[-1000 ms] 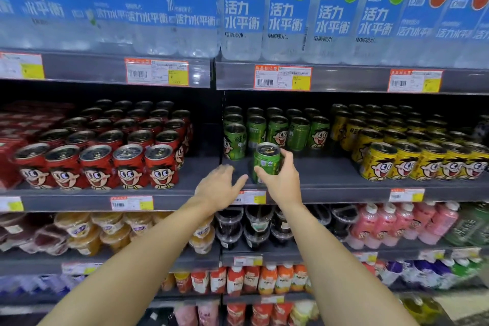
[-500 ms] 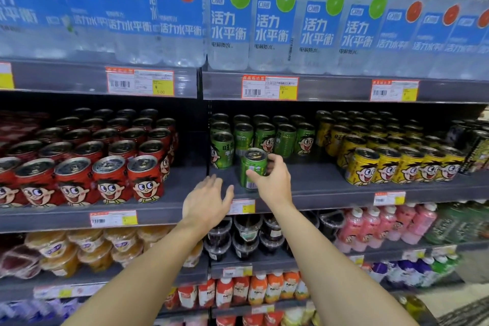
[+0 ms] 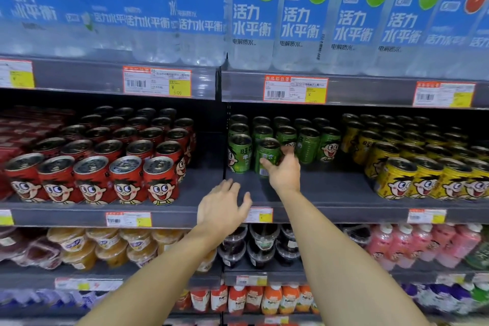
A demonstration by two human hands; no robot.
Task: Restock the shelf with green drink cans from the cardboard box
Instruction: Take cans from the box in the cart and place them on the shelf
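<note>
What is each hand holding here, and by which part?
The right hand grips a green can by its side wall, thumb low near the barcode. The left hand holds nothing, fingers relaxed.

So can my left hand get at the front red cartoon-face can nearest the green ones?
Probably yes. The left hand hovers open at the shelf edge, and that red cartoon-face can stands in the front row with nothing between them.

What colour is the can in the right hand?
Green, seen in the head view: the can in the right hand.

Grey store shelving [image 3: 330, 193] — orange-yellow price tags [image 3: 295, 88] along edges.
</note>
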